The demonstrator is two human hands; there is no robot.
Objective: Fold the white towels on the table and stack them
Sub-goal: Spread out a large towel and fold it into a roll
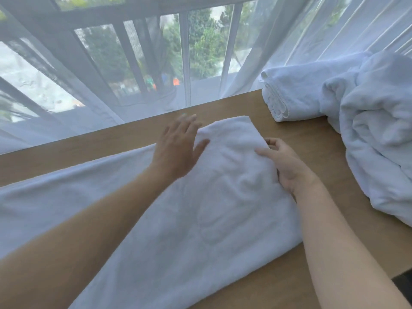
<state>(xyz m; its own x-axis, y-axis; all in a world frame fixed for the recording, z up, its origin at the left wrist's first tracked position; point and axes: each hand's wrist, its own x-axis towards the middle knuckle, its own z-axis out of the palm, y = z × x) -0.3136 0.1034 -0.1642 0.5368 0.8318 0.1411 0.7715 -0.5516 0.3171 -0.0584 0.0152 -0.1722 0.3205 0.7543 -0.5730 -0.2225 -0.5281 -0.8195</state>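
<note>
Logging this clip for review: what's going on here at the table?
A person is folding a white towel spread along a wooden table by a curtained window. The left hand lies flat with straight fingers at the towel's far edge, blurred. The right hand holds the towel's right edge, thumb on top. A folded towel already sits at the far right, and a crumpled heap of towels beside it waits unfolded.

One head-worn view looks forward and down, close over the table (289,275), toward the curtain (66,103)
</note>
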